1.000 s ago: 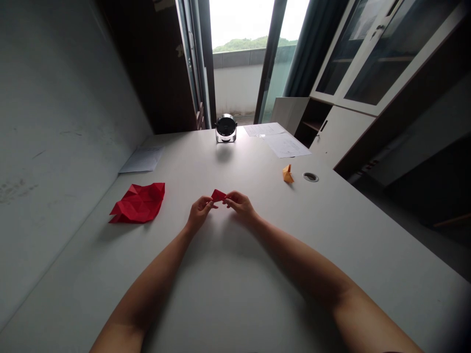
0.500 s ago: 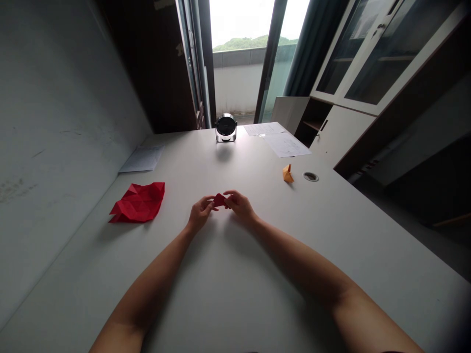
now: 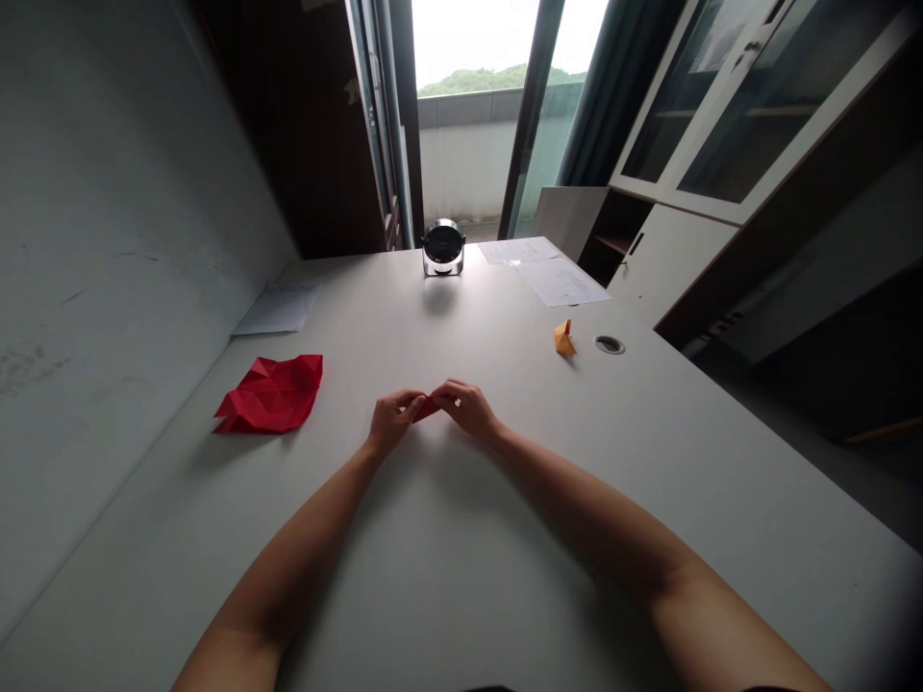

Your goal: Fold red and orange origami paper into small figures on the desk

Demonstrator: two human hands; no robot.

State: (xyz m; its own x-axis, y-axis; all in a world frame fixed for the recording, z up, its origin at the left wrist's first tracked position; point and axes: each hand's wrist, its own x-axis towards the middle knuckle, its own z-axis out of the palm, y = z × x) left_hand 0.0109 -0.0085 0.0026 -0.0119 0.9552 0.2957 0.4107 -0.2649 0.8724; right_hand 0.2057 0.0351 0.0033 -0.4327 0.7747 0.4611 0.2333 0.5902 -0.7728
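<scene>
A small folded piece of red paper (image 3: 426,409) is pinched between my two hands, just above the white table (image 3: 461,538). My left hand (image 3: 391,419) grips its left side, thumb and fingertips together. On the other side, my right hand (image 3: 465,405) pinches its upper right edge. Fingers cover much of the paper, so its full shape is hidden. Off to the left lies a larger creased sheet of red paper (image 3: 272,394). To the right of my hands stands a small folded orange paper figure (image 3: 563,338).
A round black device on a stand (image 3: 442,248) is at the table's far edge. Printed sheets (image 3: 562,281) lie far right, and more paper (image 3: 278,309) lies by the left wall. A cable hole (image 3: 610,345) sits near the right edge. Cabinets (image 3: 678,259) stand beyond.
My hands have come closer together over the small red paper. The paper is now tilted, its lower left end pointing down toward me. Everything else stays put.
</scene>
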